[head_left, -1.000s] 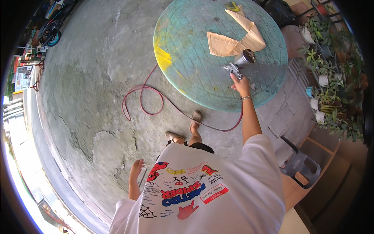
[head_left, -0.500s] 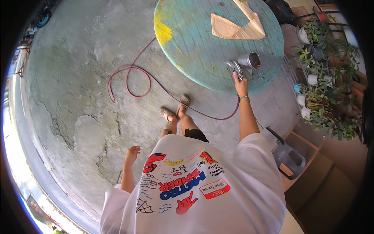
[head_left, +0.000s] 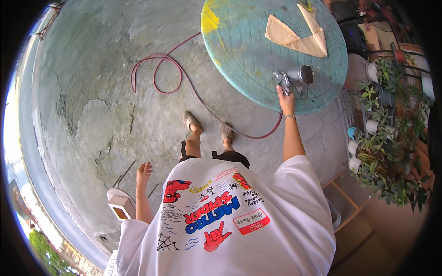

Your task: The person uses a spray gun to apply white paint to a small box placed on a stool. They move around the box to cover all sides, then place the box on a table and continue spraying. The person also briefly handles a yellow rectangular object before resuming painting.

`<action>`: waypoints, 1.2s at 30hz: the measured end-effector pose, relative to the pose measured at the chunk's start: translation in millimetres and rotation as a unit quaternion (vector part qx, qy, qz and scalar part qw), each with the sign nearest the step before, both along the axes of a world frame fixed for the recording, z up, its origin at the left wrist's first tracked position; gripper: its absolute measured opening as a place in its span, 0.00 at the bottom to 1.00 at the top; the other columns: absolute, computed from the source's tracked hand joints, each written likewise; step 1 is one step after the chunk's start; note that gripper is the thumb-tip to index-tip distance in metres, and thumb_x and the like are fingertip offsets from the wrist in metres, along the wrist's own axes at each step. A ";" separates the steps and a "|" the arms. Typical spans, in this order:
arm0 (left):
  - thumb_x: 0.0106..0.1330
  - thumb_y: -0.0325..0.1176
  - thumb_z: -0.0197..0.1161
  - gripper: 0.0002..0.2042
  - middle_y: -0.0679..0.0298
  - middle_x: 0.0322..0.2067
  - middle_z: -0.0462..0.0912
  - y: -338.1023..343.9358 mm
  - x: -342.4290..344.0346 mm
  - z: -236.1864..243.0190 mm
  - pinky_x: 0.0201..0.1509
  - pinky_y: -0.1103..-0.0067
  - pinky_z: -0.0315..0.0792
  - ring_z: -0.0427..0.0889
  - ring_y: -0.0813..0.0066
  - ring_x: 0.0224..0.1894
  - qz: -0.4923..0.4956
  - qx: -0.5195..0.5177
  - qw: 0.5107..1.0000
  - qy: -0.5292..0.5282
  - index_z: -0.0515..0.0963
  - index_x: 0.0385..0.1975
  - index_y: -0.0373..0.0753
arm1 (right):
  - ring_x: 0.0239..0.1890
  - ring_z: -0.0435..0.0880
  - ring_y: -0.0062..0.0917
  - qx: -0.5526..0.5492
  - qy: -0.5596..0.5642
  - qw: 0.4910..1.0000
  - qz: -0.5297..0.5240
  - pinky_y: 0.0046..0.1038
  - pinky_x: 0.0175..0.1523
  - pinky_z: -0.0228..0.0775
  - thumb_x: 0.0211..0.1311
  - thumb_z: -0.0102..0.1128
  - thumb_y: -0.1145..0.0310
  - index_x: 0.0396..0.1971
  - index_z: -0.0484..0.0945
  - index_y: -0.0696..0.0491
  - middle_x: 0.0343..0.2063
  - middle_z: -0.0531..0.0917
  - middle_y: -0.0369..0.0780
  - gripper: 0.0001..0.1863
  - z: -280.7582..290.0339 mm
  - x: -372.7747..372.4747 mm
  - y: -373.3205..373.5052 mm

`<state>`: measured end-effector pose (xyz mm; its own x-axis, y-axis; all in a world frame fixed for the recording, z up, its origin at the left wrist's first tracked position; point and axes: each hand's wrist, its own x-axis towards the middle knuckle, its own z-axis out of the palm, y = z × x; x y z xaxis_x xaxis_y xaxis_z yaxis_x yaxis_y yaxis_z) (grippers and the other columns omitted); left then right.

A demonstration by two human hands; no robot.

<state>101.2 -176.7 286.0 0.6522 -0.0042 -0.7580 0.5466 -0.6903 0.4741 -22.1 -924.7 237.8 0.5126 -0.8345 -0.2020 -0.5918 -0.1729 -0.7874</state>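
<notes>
My right hand (head_left: 287,102) is wrapped around the handle of a metal spray gun (head_left: 284,84) with a silver cup (head_left: 300,74). It is held over the near edge of a round teal table (head_left: 244,78) that has yellow paint marks at its left. A red hose (head_left: 244,134) runs from below the gun across the floor in a loop. Farther back on the tabletop lies a folded tan strip of paper or cloth (head_left: 291,37). My left hand (head_left: 144,170) hangs at my left side with loosely bent fingers, holding nothing.
Potted plants (head_left: 382,142) crowd the right side. A wooden frame (head_left: 352,198) stands at the lower right. Near my left hand there is a white box (head_left: 121,209) on a light round surface. Cracked concrete floor (head_left: 92,115) spreads to the left, with the hose lying across it.
My feet have stepped apart. The view has shifted, so the table sits farther right, and the white box has come into view. The spray gun stays in my right hand.
</notes>
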 end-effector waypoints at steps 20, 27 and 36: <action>0.75 0.51 0.56 0.23 0.59 0.47 0.87 -80.1 -184.7 23.4 0.46 0.73 0.76 0.87 0.69 0.45 -0.059 0.029 0.997 0.037 0.80 0.54 0.37 | 0.36 0.74 0.39 -0.089 -0.121 0.984 0.100 0.40 0.45 0.69 0.56 0.75 0.47 0.41 0.79 0.60 0.34 0.77 0.46 0.29 2.4 -8.3 1.1; 0.75 0.51 0.56 0.23 0.60 0.47 0.87 -97.8 -192.6 13.5 0.46 0.73 0.75 0.87 0.69 0.46 -0.031 0.007 0.999 0.031 0.80 0.53 0.37 | 0.45 0.76 0.39 -0.168 -0.097 0.981 0.019 0.37 0.49 0.72 0.58 0.73 0.46 0.53 0.75 0.60 0.42 0.76 0.48 0.35 -3.5 -65.7 23.1; 0.72 0.52 0.60 0.24 0.53 0.44 0.88 -33.6 -273.2 -83.3 0.51 0.72 0.76 0.86 0.66 0.46 -0.059 0.041 0.997 0.034 0.83 0.48 0.33 | 0.30 0.86 0.39 0.356 0.216 0.909 0.029 0.42 0.33 0.75 0.72 0.51 0.43 0.33 0.77 0.58 0.34 0.84 0.48 0.28 -141.4 -279.3 125.8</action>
